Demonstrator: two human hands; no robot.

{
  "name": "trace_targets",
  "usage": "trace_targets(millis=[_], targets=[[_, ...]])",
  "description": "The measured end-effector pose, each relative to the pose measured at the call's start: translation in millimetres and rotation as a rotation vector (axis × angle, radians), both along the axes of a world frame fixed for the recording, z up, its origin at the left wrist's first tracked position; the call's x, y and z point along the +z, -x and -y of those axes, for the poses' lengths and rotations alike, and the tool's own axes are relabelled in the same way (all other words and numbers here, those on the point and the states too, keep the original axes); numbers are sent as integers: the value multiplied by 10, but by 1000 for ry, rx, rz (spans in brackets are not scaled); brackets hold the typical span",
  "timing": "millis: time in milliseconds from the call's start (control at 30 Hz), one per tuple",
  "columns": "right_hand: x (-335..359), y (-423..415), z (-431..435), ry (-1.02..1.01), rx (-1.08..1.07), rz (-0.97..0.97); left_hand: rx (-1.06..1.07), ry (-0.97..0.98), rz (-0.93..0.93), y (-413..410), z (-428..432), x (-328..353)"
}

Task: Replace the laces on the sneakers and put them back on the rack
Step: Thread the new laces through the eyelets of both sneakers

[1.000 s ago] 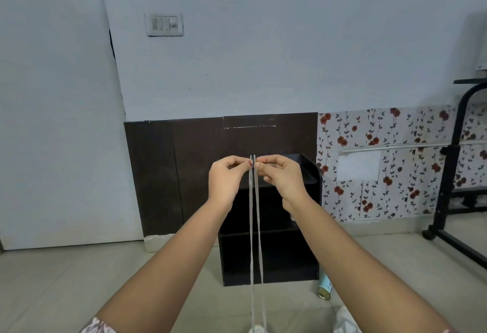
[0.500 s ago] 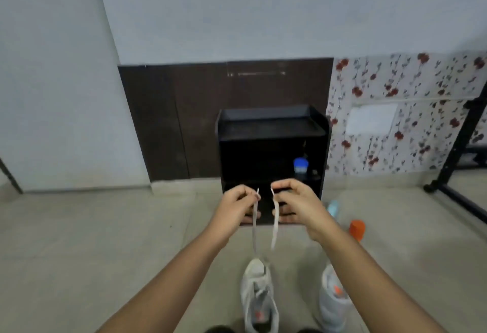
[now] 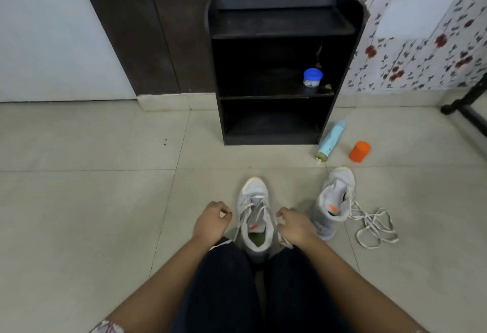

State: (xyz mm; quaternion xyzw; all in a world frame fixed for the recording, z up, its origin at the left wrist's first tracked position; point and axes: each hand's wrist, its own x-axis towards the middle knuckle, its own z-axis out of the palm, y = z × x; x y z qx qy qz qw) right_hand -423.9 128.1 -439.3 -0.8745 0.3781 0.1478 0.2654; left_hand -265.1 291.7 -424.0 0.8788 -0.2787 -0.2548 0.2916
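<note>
A grey-white sneaker point(image 3: 254, 216) stands on the floor between my knees, toe pointing at the black shoe rack point(image 3: 276, 69). Its white lace point(image 3: 250, 205) runs through the lower eyelets and out to both sides. My left hand point(image 3: 212, 220) is just left of the shoe, fingers curled, pinching one lace end. My right hand point(image 3: 295, 224) is just right of it, fingers curled over the other end, which trails under the palm. The second sneaker point(image 3: 333, 201) lies further right with a loose white lace point(image 3: 374, 227) piled beside it.
A blue-lidded jar point(image 3: 312, 77) sits on the rack's middle shelf. A spray can point(image 3: 330, 140) lies on the tiles by the rack's right foot, with an orange cap point(image 3: 359, 151) beside it. A black stand leg point(image 3: 466, 111) crosses the far right.
Both hands came down from chest height, where they held the lace ends together and taut, to floor level on either side of the shoe. The view tilted down.
</note>
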Motion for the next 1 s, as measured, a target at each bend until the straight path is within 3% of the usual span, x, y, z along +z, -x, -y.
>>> trace_targets(millis=[233, 400, 600, 667, 733, 867, 1000], targets=[[-445, -428, 30, -44, 9, 109, 51, 56, -148, 53, 223, -338], [-558, -389, 79, 258, 33, 110, 137, 104, -203, 49, 284, -554], [-494, -138, -89, 399, 130, 280, 209, 142, -180, -10, 520, -737], [-489, -97, -165, 335, 171, 248, 182, 139, -117, -33, 630, -782], [-501, -114, -123, 152, 24, 239, 123, 118, -41, -58, 742, -835], [-641, -294, 106, -143, -331, 449, -54, -38, 97, -84, 990, -927], [-793, -493, 139, -364, -510, 508, -117, -114, 133, -59, 1145, -954]])
